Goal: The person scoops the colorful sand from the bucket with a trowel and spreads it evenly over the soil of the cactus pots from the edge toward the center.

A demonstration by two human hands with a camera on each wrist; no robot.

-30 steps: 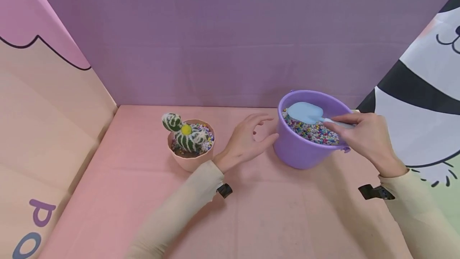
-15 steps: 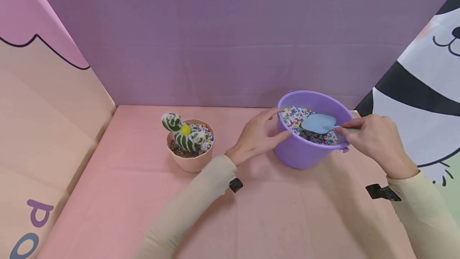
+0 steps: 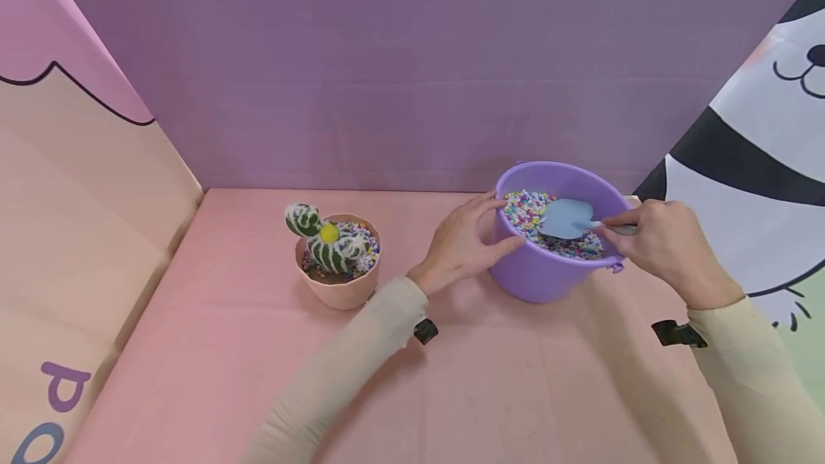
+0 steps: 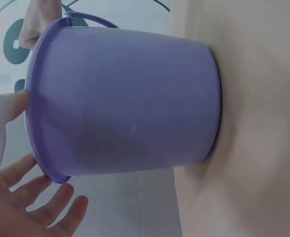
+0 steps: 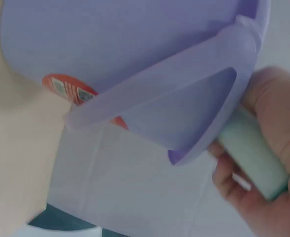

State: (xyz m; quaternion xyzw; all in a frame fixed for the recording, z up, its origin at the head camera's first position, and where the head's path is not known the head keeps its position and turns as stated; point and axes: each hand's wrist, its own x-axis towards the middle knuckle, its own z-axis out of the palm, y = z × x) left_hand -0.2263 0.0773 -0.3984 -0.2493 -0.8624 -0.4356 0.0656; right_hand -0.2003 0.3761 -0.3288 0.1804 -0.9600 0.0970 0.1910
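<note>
A purple bucket (image 3: 541,278) holds multicoloured beads (image 3: 525,210). My right hand (image 3: 670,249) grips the handle of a light blue scoop (image 3: 567,218) at the bucket's right rim. The scoop's blade lies inside the bucket, over the beads. In the right wrist view, fingers and thumb wrap the pale scoop handle (image 5: 253,153) beside the rim. My left hand (image 3: 457,242) touches the bucket's left rim with thumb and fingertips spread apart. Seen from the left wrist, the thumb (image 4: 17,104) meets the rim while the other fingers stay extended.
On the left stands a peach pot (image 3: 341,296) of beads with a white-striped green cactus (image 3: 330,255) bearing a yellow flower. The bucket's handle (image 5: 149,81) hangs down its side. A purple wall (image 3: 412,77) rises behind the pink tabletop (image 3: 245,364).
My left hand has moved right from beside the bucket to its rim. The scoop has moved right and lower onto the beads, with my right hand still holding it.
</note>
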